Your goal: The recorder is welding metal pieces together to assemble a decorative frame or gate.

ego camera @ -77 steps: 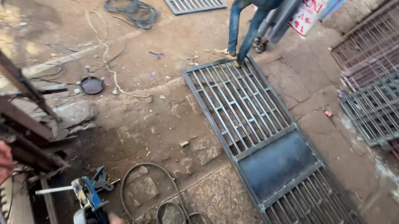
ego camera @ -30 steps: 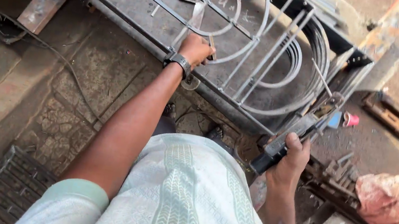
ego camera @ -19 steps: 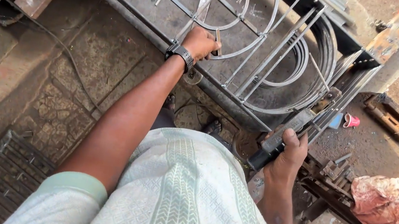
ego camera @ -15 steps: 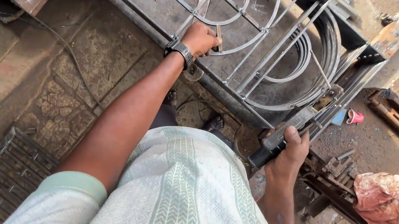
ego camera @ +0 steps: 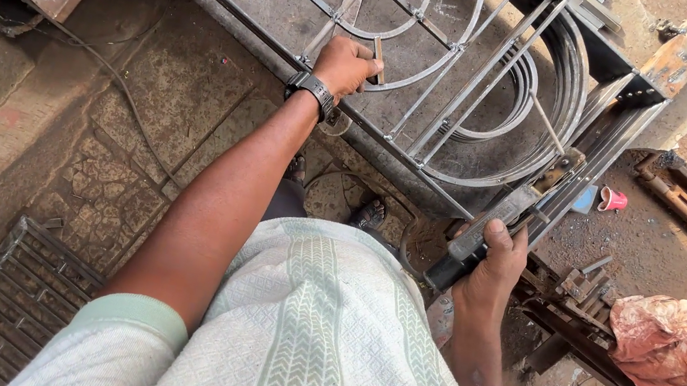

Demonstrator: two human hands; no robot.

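The left hand (ego camera: 344, 64) is closed around a short metal piece (ego camera: 378, 59) on the steel window grille (ego camera: 489, 87). The right hand (ego camera: 492, 267) is wrapped around an electrode holder (ego camera: 484, 234), whose tip is hard to make out. A pink cup (ego camera: 612, 200) lies beyond.

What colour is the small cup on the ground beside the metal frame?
Pink, with a white inside: the small cup, clearest in the head view.

Pale green patterned shirt, short sleeves, dark wristwatch

The shirt (ego camera: 310, 344) fills the lower middle of the frame, woven in small diamond texture with vertical chevron stripes in darker green. A plain mint-green cuff (ego camera: 129, 318) ends its short sleeve at lower left. A black wristwatch (ego camera: 311, 87) bands the left wrist, upper centre. Both forearms are bare.
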